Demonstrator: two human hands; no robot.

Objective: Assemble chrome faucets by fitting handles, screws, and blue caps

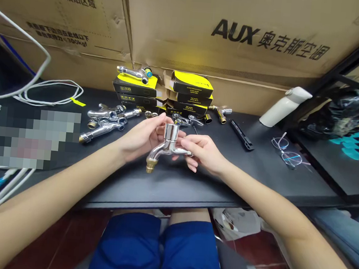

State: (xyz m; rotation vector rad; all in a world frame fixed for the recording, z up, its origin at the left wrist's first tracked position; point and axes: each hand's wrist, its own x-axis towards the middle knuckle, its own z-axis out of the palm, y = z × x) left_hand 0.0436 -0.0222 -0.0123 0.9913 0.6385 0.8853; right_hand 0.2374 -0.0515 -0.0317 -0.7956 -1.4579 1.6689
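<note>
A chrome tap (pixel 167 146) with a brass-coloured spout tip is held up above the front part of the dark desk, its wide round collar upward and its spout pointing down-left. My left hand (pixel 144 137) curls around the collar from the left and behind; the tap hides part of its fingers. At the other side, my right hand (pixel 206 153) pinches the tap's narrow tail between thumb and fingers. Just behind my hands lie some chrome tap handles (pixel 188 120). Several chrome tap bodies (pixel 107 120) are heaped to the left of my left hand.
Black and yellow boxes (pixel 191 85) are stacked at the back, with another tap (pixel 134 75) on top. On the right are a utility knife (pixel 241 135), glasses (pixel 290 157) and a white bottle (pixel 284 107). White cables (pixel 49 89) lie left. Large cartons (pixel 236 64) stand behind.
</note>
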